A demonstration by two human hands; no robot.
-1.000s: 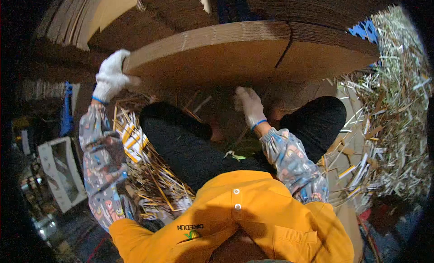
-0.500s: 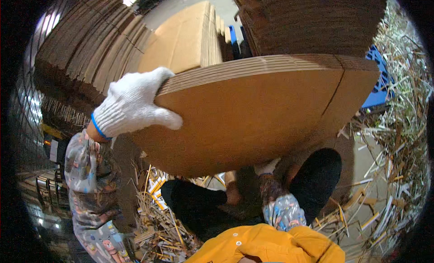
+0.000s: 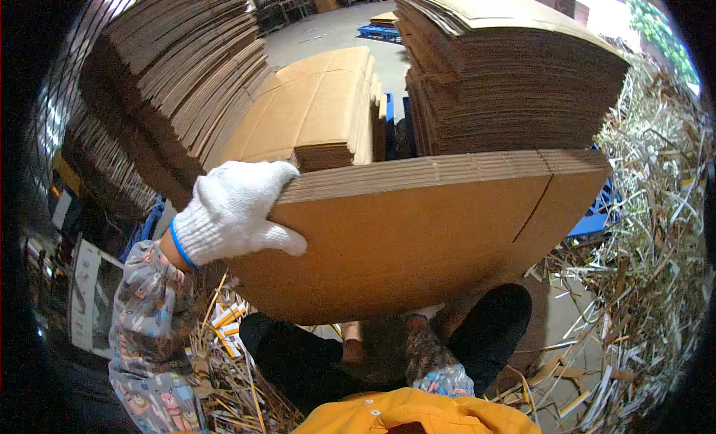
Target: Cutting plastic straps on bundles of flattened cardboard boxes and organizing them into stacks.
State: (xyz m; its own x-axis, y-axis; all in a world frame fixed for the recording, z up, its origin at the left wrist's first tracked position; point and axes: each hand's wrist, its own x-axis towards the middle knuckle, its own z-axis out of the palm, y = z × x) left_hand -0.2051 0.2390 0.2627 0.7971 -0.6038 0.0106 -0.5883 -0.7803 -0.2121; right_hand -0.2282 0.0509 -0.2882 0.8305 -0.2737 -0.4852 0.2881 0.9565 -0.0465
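Note:
A thick stack of flat brown cardboard sheets (image 3: 418,240) stands on edge in front of me, tilted, with a dark line across its right part. My left hand (image 3: 242,210), in a white knitted glove with a blue cuff, grips the stack's upper left corner. Its thumb presses on the near face and the fingers go over the top edge. Under the bottom edge, only a bit of my right hand (image 3: 426,311) shows, at the end of a patterned sleeve. Its fingers are hidden by the cardboard.
Behind the bundle lies a lower cardboard pile (image 3: 313,98). Tall cardboard stacks rise at the left (image 3: 179,68) and the right (image 3: 514,83). A blue pallet (image 3: 593,221) shows at the right. Paper strips (image 3: 649,210) heap up along the right side, and more scraps (image 3: 227,326) lie by my legs.
The view has tilted up, so the cardboard bundle and my left hand appear lower and more of the stacks and floor behind shows. My left hand keeps its grip on the same corner.

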